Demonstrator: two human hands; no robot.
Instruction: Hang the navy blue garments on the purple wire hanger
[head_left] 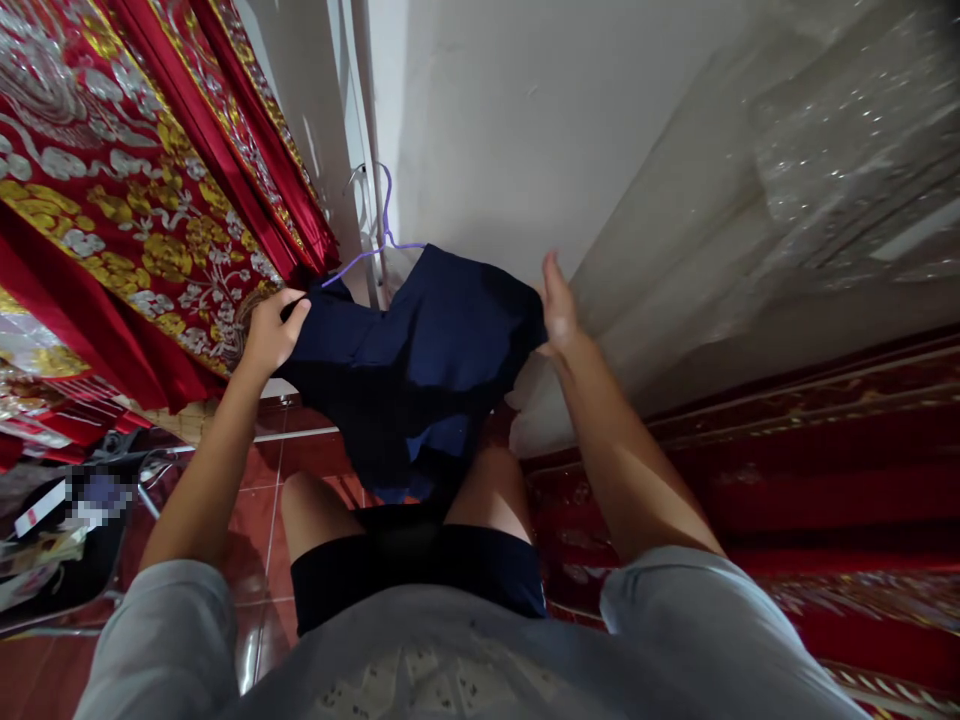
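Observation:
A dark navy shirt (450, 330) hangs in front of me on a thin purple hanger (387, 215), its hook up at a narrow rail on the pale wall. Its lower part drops in folds over my knees. At the shirt's left shoulder end, my left hand (276, 332) is closed, the cloth pinched between thumb and fingers. On the opposite side, my right hand (559, 308) lies against the sleeve edge with its thumb stretched upward, apart from the cloth. Its other fingers are partly hidden behind the shirt.
Red curtains with gold and silver embroidery (165, 230) hang close on the left. Clear plastic sheeting (840, 150) covers the right side, above red embroidered cloth (825, 480). A black chair (90, 580) bearing several items stands lower left on red floor tiles (259, 520).

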